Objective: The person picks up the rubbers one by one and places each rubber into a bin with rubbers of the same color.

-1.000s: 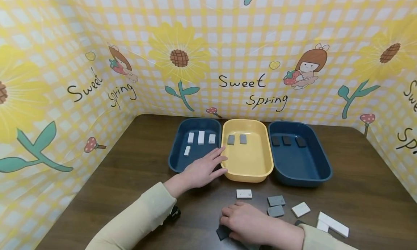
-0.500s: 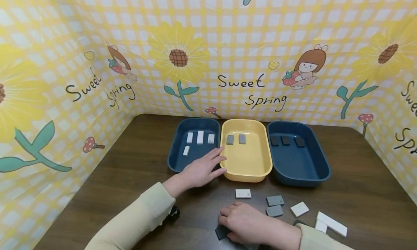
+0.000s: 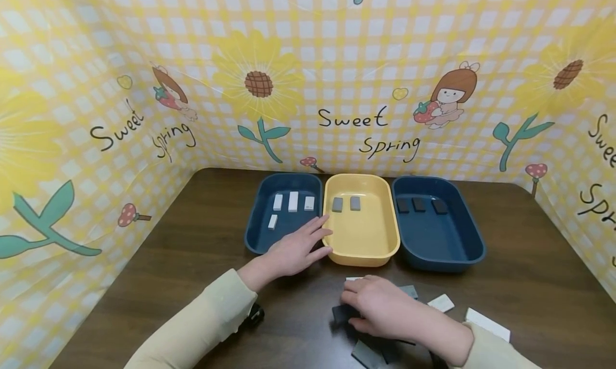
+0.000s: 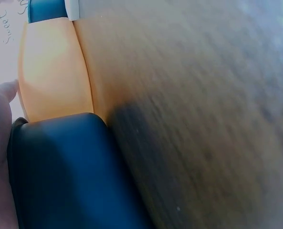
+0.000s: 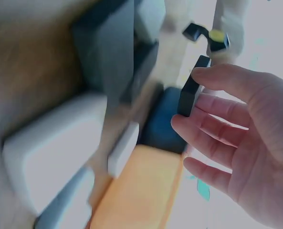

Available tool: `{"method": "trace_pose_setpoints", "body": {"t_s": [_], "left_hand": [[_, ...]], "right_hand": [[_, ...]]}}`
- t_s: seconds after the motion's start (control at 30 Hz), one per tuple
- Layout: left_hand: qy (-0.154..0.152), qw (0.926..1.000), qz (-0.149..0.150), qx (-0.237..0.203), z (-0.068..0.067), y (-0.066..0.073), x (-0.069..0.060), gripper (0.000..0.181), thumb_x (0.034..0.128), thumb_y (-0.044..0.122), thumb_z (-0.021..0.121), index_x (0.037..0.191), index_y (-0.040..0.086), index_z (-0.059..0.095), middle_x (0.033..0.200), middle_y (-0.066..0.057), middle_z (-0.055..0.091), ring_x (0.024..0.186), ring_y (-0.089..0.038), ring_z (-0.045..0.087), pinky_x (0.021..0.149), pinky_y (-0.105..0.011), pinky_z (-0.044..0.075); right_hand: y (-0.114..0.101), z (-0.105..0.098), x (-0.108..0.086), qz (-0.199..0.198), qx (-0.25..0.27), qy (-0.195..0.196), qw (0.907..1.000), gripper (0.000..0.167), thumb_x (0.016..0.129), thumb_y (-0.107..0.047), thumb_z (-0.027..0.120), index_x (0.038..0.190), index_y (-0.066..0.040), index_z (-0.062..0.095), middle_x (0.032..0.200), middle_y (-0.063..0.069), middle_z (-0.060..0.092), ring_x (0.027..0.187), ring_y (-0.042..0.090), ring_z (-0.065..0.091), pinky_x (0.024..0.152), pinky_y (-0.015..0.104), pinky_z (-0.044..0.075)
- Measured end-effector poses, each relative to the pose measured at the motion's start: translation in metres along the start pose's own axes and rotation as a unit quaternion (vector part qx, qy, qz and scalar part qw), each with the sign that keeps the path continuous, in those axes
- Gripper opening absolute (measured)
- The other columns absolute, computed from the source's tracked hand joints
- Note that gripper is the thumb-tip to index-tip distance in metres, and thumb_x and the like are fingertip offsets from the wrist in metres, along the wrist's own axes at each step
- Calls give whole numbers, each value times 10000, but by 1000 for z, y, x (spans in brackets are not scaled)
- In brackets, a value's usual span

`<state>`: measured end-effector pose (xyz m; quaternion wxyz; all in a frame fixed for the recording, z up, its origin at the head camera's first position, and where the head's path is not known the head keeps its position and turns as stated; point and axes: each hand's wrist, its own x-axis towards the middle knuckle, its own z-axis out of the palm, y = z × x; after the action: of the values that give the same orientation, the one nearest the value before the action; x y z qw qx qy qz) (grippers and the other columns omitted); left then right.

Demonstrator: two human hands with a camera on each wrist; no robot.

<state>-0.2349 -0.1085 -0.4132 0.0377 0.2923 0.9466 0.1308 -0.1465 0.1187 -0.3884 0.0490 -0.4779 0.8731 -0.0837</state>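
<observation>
Right hand (image 3: 382, 307) pinches 1 black block (image 3: 340, 314) | 3 trays (image 3: 362, 235) show 9 blocks (image 3: 293, 201)

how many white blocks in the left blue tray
4: left block, middle block and right block in the far row, plus a nearer block in front of the left one. More may hide behind the left hand.

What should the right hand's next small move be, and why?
Probably carry the black block forward and right to the right blue tray: the right hand pinches that block between thumb and fingers, and this tray holds three similar dark blocks with bare floor before them.
</observation>
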Motion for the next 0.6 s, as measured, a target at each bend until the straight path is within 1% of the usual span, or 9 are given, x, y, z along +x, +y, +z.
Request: {"method": "trace_pose_setpoints", "body": {"t_s": [0.1,0.2,0.3,0.4,0.47,0.53,0.6], "left_hand": [[-7,10000,-17,-46,0,0,0,631,969,602,402,1467,217,439,1611,63,139,1450,-139,168,1083,-401,325],[10,10000,-4,-68,-1,-1,1,630,968,594,414,1471,214,437,1610,63,143,1449,-141,172,1085,-402,320],[49,10000,79,27,-3,-2,1,623,973,581,421,1468,203,442,1609,47,155,1453,-154,163,1097,-410,297],[77,9995,189,236,-4,0,0,626,976,580,413,1467,193,447,1606,24,169,1461,-167,132,1123,-450,231],[113,9989,284,356,-4,2,0,627,977,579,413,1463,184,452,1603,4,185,1464,-173,117,1134,-486,177],[155,9980,413,442,-4,7,1,627,976,576,418,1459,176,455,1598,-15,207,1462,-176,126,1136,-514,140],[206,9967,600,513,-4,13,4,624,979,568,422,1456,167,454,1590,-32,231,1458,-183,150,1135,-526,137]], "right_hand": [[9,-8,-9,264,-60,246,9993,240,828,-295,774,1009,-154,702,827,-113,534,685,43,469,660,248,456],[19,-14,-19,492,-148,650,9966,231,808,-277,788,985,-157,701,835,-107,551,686,38,493,639,252,471],[28,-19,-28,598,-285,1165,9910,230,786,-247,802,964,-149,693,846,-94,567,688,44,523,620,268,484],[37,-25,-35,770,-318,1586,9838,232,778,-232,809,958,-143,691,842,-91,574,680,50,527,597,264,481],[42,-29,-40,1008,-300,1753,9789,235,780,-240,809,959,-146,690,854,-91,587,689,54,538,598,262,481],[48,-33,-44,1308,-251,1838,9739,235,787,-250,805,963,-150,685,859,-89,596,701,64,550,594,257,478],[53,-36,-47,1629,-212,1871,9685,241,797,-256,799,979,-145,685,866,-80,597,709,93,562,585,262,469]]}}
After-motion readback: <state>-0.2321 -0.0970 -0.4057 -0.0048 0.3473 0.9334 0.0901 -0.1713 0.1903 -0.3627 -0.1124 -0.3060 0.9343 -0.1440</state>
